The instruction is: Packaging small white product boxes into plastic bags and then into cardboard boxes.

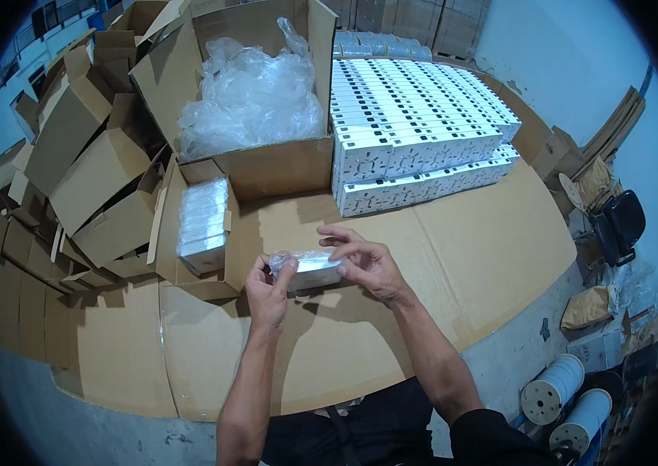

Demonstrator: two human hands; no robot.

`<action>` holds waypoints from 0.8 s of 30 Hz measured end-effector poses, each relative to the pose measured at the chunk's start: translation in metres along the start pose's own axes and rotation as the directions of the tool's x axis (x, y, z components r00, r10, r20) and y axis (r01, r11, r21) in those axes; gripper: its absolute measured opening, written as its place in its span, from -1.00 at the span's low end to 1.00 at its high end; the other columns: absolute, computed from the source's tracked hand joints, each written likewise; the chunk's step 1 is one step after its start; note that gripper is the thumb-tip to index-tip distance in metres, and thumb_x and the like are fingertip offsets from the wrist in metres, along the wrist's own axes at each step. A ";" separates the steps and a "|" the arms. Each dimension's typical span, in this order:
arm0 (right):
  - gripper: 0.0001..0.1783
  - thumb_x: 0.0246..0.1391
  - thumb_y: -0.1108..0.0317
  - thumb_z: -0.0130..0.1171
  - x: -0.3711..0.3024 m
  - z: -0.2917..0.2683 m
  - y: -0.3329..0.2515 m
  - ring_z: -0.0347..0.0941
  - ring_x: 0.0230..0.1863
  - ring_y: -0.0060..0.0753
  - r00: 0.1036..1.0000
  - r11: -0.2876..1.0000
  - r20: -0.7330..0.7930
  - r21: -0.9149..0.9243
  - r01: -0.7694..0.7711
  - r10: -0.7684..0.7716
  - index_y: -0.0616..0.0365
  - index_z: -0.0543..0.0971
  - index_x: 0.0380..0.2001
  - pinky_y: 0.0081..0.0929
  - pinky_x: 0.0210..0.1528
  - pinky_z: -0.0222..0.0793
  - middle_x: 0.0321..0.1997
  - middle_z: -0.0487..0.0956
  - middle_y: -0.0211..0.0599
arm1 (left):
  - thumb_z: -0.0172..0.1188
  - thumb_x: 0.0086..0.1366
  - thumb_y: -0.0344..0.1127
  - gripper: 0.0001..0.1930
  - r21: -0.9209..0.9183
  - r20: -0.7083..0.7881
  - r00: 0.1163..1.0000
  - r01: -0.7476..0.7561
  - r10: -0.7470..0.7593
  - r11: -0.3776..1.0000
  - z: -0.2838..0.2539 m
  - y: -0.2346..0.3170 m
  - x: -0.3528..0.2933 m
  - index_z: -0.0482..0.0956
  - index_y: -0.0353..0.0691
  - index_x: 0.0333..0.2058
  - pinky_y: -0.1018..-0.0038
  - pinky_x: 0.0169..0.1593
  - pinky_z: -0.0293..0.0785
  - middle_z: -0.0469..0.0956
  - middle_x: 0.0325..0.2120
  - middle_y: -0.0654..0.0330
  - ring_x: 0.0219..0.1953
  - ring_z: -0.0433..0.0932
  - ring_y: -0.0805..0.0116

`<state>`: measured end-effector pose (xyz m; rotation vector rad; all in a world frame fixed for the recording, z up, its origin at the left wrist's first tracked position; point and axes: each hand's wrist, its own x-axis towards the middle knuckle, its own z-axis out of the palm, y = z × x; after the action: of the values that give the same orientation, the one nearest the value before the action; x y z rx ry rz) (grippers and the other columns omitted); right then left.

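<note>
Over the table [492, 264], the left hand [268, 297] pinches the wrapped box [313, 277] at nine o'clock, probably steadying it, while the right hand [378, 272] meets its three-o'clock end in a narrow grip, whether closed I cannot tell, the carton [212, 290] standing handily at ten o'clock.

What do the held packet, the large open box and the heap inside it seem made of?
Packet: glossy clear plastic film, by crinkled highlights; what lies inside is unclear. Large open box: matte brown cardboard, from stiff folds. Heap: probably plastic film, shiny, translucent, crumpled.
</note>
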<state>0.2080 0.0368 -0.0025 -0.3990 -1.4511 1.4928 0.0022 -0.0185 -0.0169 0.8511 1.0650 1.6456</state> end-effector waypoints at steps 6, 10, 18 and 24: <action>-0.73 0.12 0.57 0.30 0.000 0.006 -0.011 0.51 0.13 -0.36 0.979 0.957 -0.059 -0.204 -0.205 0.197 0.26 0.69 -0.08 -0.41 0.18 0.46 0.12 0.60 -0.13 | 0.37 0.32 -0.33 -0.82 -0.021 0.000 1.000 -0.004 0.004 1.000 0.001 0.002 -0.001 0.50 -0.19 -0.33 0.62 -0.24 0.35 0.54 -0.39 0.36 -0.35 0.42 0.66; -0.71 0.16 0.50 0.32 0.000 0.009 -0.013 0.56 -0.10 -0.55 0.955 0.934 -0.165 -0.224 -0.280 0.247 0.25 0.68 -0.03 -0.61 -0.13 0.55 -0.08 0.67 -0.32 | 0.36 0.33 -0.32 -0.82 -0.020 -0.007 1.000 0.023 -0.024 1.000 0.000 0.001 0.000 0.50 -0.18 -0.33 0.63 -0.26 0.35 0.55 -0.38 0.35 -0.36 0.42 0.66; -0.72 0.17 0.48 0.32 0.000 0.007 -0.010 0.55 -0.14 -0.60 0.961 0.927 -0.164 -0.267 -0.262 0.224 0.26 0.68 -0.04 -0.64 -0.15 0.55 -0.12 0.67 -0.35 | 0.33 0.32 -0.39 -0.84 -0.008 -0.228 0.944 -0.247 0.239 0.969 0.014 0.002 -0.002 0.49 -0.24 -0.29 0.53 -0.15 0.45 0.51 -0.35 0.24 -0.24 0.50 0.47; -0.72 0.16 0.55 0.30 0.000 0.009 -0.013 0.55 -0.04 -0.53 0.941 0.921 -0.172 -0.214 -0.325 0.292 0.34 0.65 -0.04 -0.58 -0.08 0.56 -0.08 0.67 -0.25 | 0.41 0.11 -0.54 -0.67 0.643 0.431 0.610 -0.725 0.665 0.249 0.011 0.036 -0.010 0.56 -0.32 -0.13 0.23 0.03 0.50 0.59 -0.23 0.02 -0.11 0.57 0.09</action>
<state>0.2063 0.0294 0.0116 -0.8996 -1.5122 1.5025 0.0029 -0.0310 0.0197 2.2623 1.5010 1.7730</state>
